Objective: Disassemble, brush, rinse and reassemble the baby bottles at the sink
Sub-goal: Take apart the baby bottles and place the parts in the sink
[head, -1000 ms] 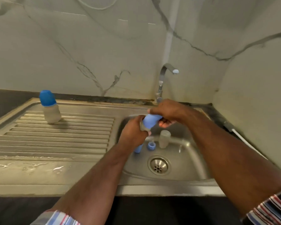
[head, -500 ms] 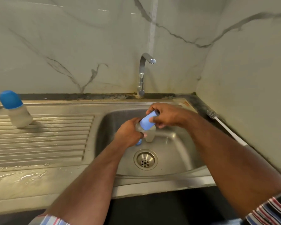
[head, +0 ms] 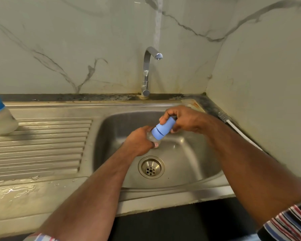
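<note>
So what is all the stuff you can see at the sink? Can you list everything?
Bottle in hands: one, clear, held tilted over the sink.
Cap: one, light blue, on the held bottle.
Second bottle: one, cloudy with a blue cap, on the drainboard at the left edge.
Bottle brush: one, white handle, on the counter right of the sink.
Tap: one, silver, behind the sink; no water running.
Sink: one, steel, with a round drain.
Drainboard: one, ribbed steel, left of the sink.
Left hand: grips the bottle body.
Right hand: grips the cap.

Steel sink unit (head: 97, 106): 1 capped bottle (head: 2, 119) on drainboard; brush (head: 236, 129) along right edge.
</note>
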{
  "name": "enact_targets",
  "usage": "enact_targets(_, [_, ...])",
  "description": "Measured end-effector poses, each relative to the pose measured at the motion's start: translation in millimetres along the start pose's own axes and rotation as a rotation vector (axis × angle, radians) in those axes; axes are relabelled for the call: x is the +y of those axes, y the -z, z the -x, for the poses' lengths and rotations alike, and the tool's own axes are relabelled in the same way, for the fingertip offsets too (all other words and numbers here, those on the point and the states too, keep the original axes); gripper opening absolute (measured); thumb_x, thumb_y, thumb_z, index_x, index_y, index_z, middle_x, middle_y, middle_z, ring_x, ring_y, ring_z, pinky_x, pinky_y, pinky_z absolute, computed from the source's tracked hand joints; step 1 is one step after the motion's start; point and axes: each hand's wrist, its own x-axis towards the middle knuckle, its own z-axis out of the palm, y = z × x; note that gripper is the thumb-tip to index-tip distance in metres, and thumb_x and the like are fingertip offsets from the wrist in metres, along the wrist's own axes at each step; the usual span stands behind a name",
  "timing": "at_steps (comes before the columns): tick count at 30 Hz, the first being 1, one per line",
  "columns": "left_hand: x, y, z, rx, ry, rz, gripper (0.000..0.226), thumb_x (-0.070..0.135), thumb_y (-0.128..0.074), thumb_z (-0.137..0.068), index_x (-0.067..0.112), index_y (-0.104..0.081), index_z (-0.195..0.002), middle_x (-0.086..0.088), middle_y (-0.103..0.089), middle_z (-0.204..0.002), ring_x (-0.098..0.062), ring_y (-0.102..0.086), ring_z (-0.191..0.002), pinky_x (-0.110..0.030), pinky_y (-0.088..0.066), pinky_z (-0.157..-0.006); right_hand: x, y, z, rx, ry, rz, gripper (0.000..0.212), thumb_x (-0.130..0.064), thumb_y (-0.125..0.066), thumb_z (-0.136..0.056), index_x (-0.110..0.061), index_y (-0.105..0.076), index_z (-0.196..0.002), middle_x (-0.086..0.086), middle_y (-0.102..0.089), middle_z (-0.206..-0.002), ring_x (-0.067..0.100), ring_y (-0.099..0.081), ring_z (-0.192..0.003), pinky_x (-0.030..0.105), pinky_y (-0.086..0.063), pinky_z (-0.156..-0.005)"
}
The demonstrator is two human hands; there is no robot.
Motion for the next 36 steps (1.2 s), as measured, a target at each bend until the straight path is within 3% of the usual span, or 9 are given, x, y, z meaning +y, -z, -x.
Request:
enact_targets(2, [-3.2, -0.1, -0.2, -0.009, 0.025, 0.01, 0.056, 0.025, -0.081, -0.081, 0.027, -0.061, -0.134, 0.003, -0.069, -0.118, -0.02, -0.063, -0.105, -0.03, -0.049, -0.087, 4.2, 6.0, -0.6, 0.056, 0.015, -0.017, 0.052, 0.023, -0.065, -0.062, -0.022, -0.073, -0.086, 0.004, -0.072, -0.113, 0.02, -0.067, -0.102, 0.033, -0.058, -0.085])
enact_targets(5, [-6.3, 0.2, 0.2, 0.016, 0.049, 0.027, 0.06, 0.025, -0.082, -0.082, 0.027, -0.058, -0.137, 0.003, -0.067, -0.12, -0.021, -0.062, -0.11, -0.03, -0.046, -0.088, 21.3, 9.6, -5.5, 0.151, -0.092, -0.007, 0.043, 0.017, -0.059, -0.071, -0.016, -0.074, -0.094, 0.011, -0.069, -0.104, 0.018, -0.063, -0.079, 0.021, -0.054, -0.057])
enact_targets(6, [-6.4, -0.4, 0.3, 0.02, 0.054, 0.031, 0.061, 0.025, -0.081, -0.082, 0.027, -0.057, -0.138, 0.003, -0.066, -0.121, -0.021, -0.062, -0.111, -0.029, -0.045, -0.088, 29.8, 6.8, -7.6, 0.137, -0.151, 0.032, 0.041, 0.013, -0.056, -0.076, -0.016, -0.073, -0.098, 0.012, -0.067, -0.103, 0.017, -0.061, -0.075, 0.022, -0.054, -0.056])
enact_targets(11, [-6.5, -3.7, 0.4, 0.011, 0.049, 0.034, 0.059, 0.025, -0.08, -0.083, 0.029, -0.057, -0.137, 0.008, -0.062, -0.112, -0.02, -0.061, -0.109, -0.036, -0.051, -0.095, 70.8, -19.4, -15.7, -0.089, -0.351, 0.44, 0.048, -0.002, -0.064, -0.083, -0.016, -0.061, -0.128, 0.006, -0.061, -0.109, 0.021, -0.062, -0.087, 0.025, -0.049, -0.066])
enact_targets(14, [-8.6, -4.4, -1.1, 0.01, 0.047, 0.036, 0.059, 0.024, -0.08, -0.083, 0.028, -0.056, -0.137, 0.009, -0.06, -0.11, -0.018, -0.059, -0.106, -0.037, -0.051, -0.095, 78.8, -28.3, -20.7, -0.144, -0.415, 0.495, 0.046, -0.004, -0.067, -0.085, -0.013, -0.06, -0.129, 0.007, -0.06, -0.129, 0.025, -0.061, -0.114, 0.024, -0.042, -0.082])
enact_targets(21, [-10.0, -5.7, -2.9, -0.005, 0.032, 0.043, 0.059, 0.024, -0.081, -0.084, 0.026, -0.056, -0.137, 0.008, -0.06, -0.111, -0.018, -0.059, -0.106, -0.035, -0.049, -0.094, 87.3, -41.8, -33.6, -0.233, -0.489, 0.659, 0.046, -0.005, -0.067, -0.09, -0.01, -0.059, -0.135, 0.008, -0.059, -0.138, 0.026, -0.058, -0.123, 0.026, -0.043, -0.094])
enact_targets(25, [-11.0, -5.9, -3.5, -0.007, 0.025, 0.049, 0.059, 0.024, -0.081, -0.084, 0.025, -0.056, -0.138, 0.008, -0.061, -0.112, -0.017, -0.058, -0.105, -0.033, -0.048, -0.093, 104.3, -51.9, -47.9, -0.363, -0.526, 0.827, 0.064, -0.015, -0.068, -0.063, -0.019, -0.06, -0.125, 0.004, -0.06, -0.132, 0.025, -0.062, -0.113, 0.033, -0.049, -0.102])
enact_targets(28, [-11.3, -6.2, -3.7, -0.006, 0.017, 0.049, 0.058, 0.024, -0.081, -0.084, 0.025, -0.057, -0.137, 0.01, -0.06, -0.11, -0.017, -0.059, -0.105, -0.03, -0.045, -0.088, 131.8, -57.5, -67.9, -0.47, -0.542, 0.937, 0.084, -0.018, -0.058, -0.049, -0.024, -0.054, -0.133, -0.002, -0.055, -0.138, 0.023, -0.06, -0.118, 0.036, -0.047, -0.106])
enact_targets(36, [-12.4, -6.6, -4.2, -0.007, 0.013, 0.033, 0.06, 0.025, -0.082, -0.083, 0.025, -0.056, -0.138, 0.009, -0.06, -0.112, -0.015, -0.058, -0.102, -0.029, -0.043, -0.087, 108.1, -53.3, -50.5, -0.337, -0.614, 0.805, 0.078, -0.02, -0.077, -0.071, -0.019, -0.047, -0.143, 0.006, -0.051, -0.141, 0.025, -0.055, -0.124, 0.035, -0.046, -0.105])
